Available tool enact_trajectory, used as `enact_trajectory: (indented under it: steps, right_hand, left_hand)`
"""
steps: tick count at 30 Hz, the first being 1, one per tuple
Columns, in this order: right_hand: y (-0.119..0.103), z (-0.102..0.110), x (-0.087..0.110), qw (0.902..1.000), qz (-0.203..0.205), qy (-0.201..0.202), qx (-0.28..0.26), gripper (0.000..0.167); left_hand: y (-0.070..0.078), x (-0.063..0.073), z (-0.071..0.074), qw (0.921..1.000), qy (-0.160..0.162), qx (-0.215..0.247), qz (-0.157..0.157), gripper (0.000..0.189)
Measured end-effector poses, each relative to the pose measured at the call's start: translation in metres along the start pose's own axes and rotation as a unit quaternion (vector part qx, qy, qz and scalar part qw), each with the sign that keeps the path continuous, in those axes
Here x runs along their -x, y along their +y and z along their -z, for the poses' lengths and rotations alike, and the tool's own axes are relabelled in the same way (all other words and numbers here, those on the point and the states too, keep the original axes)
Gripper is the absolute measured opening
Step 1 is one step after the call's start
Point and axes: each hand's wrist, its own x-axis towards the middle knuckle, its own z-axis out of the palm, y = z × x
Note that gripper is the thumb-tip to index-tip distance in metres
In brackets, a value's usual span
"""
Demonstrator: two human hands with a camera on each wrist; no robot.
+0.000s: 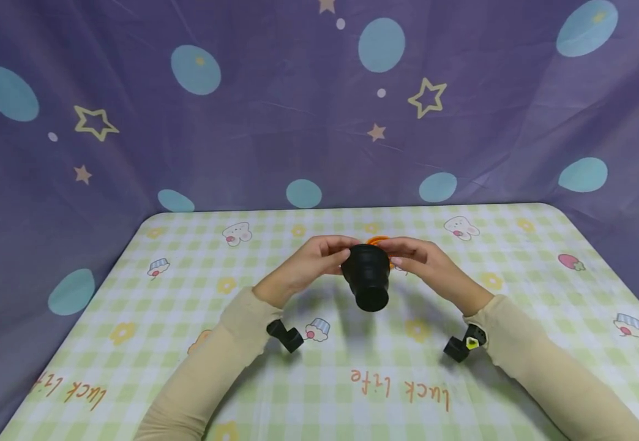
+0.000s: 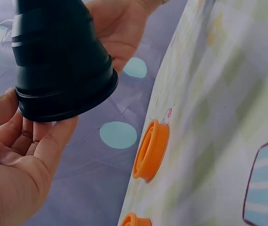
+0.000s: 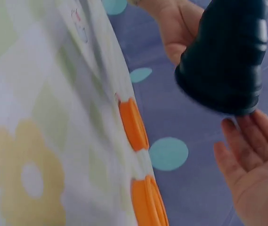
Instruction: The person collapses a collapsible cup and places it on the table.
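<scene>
A black tapered cup with stepped, ribbed walls (image 1: 368, 272) is held above the table, tilted with its narrow end toward the head camera. My left hand (image 1: 304, 267) pinches its wide rim between thumb and fingers, as the left wrist view shows. On the other side my right hand (image 1: 435, 269) has its fingers fairly straight, the fingertips touching or very near the rim (image 3: 239, 109); its thumb stands off the wall. Behind the cup, partly hidden in the head view, are two orange round pieces with concentric rings (image 2: 151, 149), low and flat on the table.
A green-and-white checked cloth (image 1: 385, 404) with printed flowers and lettering covers the table. A purple curtain with stars and ovals (image 1: 264, 135) hangs behind its far edge. Small black devices (image 1: 285, 335) are strapped at both wrists over beige sleeves.
</scene>
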Motion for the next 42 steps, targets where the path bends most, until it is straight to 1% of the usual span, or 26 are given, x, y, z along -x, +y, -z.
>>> enact_trajectory:
  steps: [3, 5, 10, 13, 15, 18, 21, 26, 32, 37, 42]
  right_hand:
    - [-0.002, -0.005, -0.002, 0.9997, -0.014, 0.02, -0.002, 0.034]
    - [-0.004, -0.009, -0.004, 0.9995, -0.018, 0.025, -0.009, 0.033]
    - [-0.006, -0.019, -0.007, 0.9993, -0.018, 0.024, -0.022, 0.034]
    - [-0.007, -0.023, -0.008, 0.9994, -0.015, 0.019, -0.024, 0.034]
    - [-0.008, -0.024, -0.008, 0.9995, -0.014, 0.017, -0.024, 0.034]
    - [-0.009, -0.024, -0.009, 0.9997, -0.007, 0.017, -0.015, 0.034]
    - [-0.008, -0.023, -0.009, 0.9997, -0.002, 0.022, 0.01, 0.033]
    - [-0.007, -0.023, -0.009, 0.9985, 0.002, 0.032, 0.046, 0.029]
    - [-0.006, -0.025, -0.009, 0.9976, 0.012, 0.042, 0.055, 0.024]
    - [-0.004, -0.026, -0.008, 0.9952, 0.025, 0.054, 0.078, 0.021]
    - [-0.003, -0.028, -0.008, 0.9927, 0.033, 0.063, 0.098, 0.018]
  left_hand:
    - [0.0, 0.001, 0.001, 0.9998, -0.014, -0.011, -0.01, 0.034]
    - [0.0, 0.001, 0.001, 0.9996, -0.017, -0.018, -0.012, 0.033]
    - [0.002, 0.001, -0.001, 0.9993, -0.002, -0.036, -0.001, 0.034]
    - [0.002, 0.002, -0.002, 0.9984, 0.008, -0.055, -0.007, 0.034]
    - [0.002, 0.002, -0.003, 0.9966, 0.017, -0.079, -0.017, 0.033]
    - [0.0, 0.002, -0.006, 0.9913, 0.032, -0.122, -0.037, 0.031]
    - [-0.002, 0.001, -0.008, 0.9871, 0.043, -0.146, -0.052, 0.031]
    - [-0.002, 0.001, -0.013, 0.9837, 0.051, -0.16, -0.065, 0.03]
    - [-0.004, 0.0, -0.017, 0.979, 0.057, -0.178, -0.081, 0.031]
    - [-0.005, 0.0, -0.021, 0.9746, 0.068, -0.196, -0.084, 0.03]
    - [-0.006, 0.001, -0.022, 0.9699, 0.073, -0.216, -0.086, 0.029]
